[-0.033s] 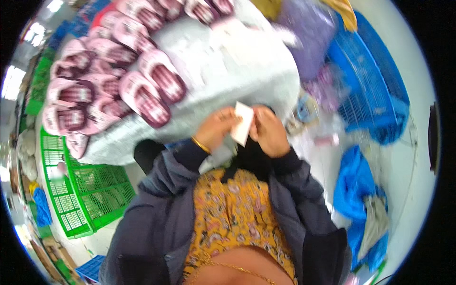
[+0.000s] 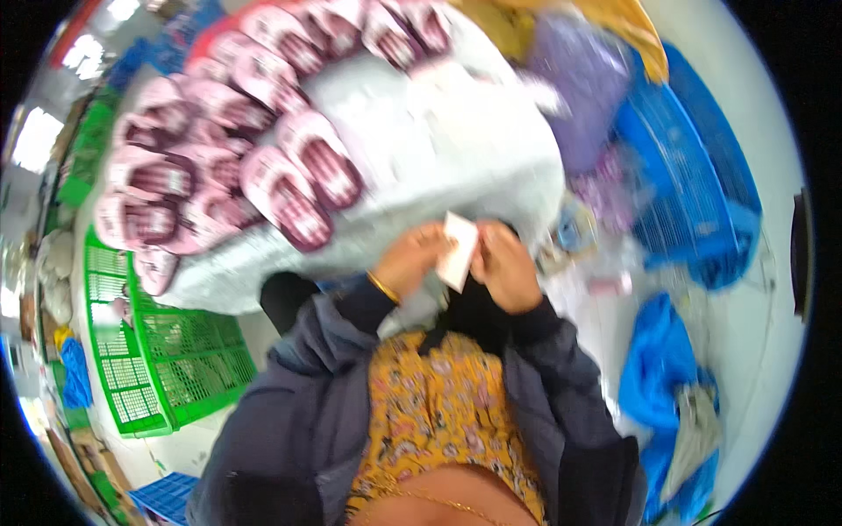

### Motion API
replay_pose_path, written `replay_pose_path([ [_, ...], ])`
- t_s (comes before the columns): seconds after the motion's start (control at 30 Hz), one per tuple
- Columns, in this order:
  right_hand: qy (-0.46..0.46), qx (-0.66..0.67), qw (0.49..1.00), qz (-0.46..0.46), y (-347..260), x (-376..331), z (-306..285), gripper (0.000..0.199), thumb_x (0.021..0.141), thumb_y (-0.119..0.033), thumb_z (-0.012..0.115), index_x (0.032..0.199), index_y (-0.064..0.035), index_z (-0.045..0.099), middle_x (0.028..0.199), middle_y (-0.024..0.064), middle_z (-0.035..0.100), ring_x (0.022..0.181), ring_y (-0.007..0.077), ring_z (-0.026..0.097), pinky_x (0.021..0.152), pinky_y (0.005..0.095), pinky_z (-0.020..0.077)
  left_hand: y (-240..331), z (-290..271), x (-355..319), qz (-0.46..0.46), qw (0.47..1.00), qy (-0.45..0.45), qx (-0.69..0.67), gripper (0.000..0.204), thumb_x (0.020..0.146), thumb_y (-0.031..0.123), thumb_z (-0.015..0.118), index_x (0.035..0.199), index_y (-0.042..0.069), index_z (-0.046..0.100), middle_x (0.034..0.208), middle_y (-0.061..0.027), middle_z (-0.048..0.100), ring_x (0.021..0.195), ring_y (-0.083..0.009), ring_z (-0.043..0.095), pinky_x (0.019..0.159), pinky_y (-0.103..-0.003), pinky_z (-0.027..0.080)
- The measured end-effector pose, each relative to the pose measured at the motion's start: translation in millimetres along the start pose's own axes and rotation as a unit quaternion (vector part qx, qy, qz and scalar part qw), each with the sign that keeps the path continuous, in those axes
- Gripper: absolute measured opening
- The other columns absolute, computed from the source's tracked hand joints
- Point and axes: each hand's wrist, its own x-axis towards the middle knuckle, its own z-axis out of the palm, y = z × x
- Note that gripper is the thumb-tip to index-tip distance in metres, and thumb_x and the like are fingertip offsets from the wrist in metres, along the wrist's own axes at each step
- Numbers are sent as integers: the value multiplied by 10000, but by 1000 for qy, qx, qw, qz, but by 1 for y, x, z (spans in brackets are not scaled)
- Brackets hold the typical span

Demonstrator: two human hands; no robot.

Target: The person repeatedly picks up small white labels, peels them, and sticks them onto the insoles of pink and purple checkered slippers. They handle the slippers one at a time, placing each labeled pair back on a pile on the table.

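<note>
Fingers [image 2: 438,238] of both hands pinch white card [image 2: 459,251] | forearms raised, meeting over white table [image 2: 456,149]

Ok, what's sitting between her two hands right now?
In the head view, a small white slip lies between the left hand and the right hand; fingers of both pinch it, just in front of the white-covered table.

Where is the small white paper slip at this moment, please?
In the head view, the small white paper slip sits centre frame, pinched between the left hand and right hand, below the pink slippers.
</note>
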Motion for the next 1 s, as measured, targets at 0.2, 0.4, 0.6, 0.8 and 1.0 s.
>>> replay_pose_path([
  [0.2,-31,107,991,81,3,13,3,268,1050,-229,444,1075,6,570,817,22,546,625,97,462,566,243,385,4,-8,-3,6,1000,13,26,244,982,206,606,1143,25,634,1027,-52,689,890,-127,644,802,-301,529],
  [0.4,-63,224,965,122,24,18,10,267,1058,-278,419,905,-85,522,693,-32,467,537,69,397,531,229,356,9,3,-16,1,997,20,-71,257,989,176,589,1161,-11,621,1024,-99,700,902,-180,677,795,-327,547],
  [0.6,8,77,993,88,27,9,24,245,1042,-266,461,948,-64,564,685,-42,465,543,41,391,528,209,343,-3,1,-19,12,994,23,-107,261,972,181,620,1147,-11,637,981,-94,700,862,-171,673,776,-325,548],
  [0.8,153,-198,964,-93,35,-3,5,171,997,-188,556,987,-28,618,734,-4,554,539,39,421,479,197,306,-3,-21,-17,62,987,142,-28,232,930,170,682,1078,-9,685,955,-70,700,807,-136,649,736,-295,520],
  [1.0,56,-260,961,-76,2,-3,40,153,966,-66,572,1062,41,623,812,46,630,602,76,567,542,220,453,6,-21,-29,37,995,89,23,186,911,151,701,1012,-4,711,903,-45,701,770,-111,630,697,-270,490],
])
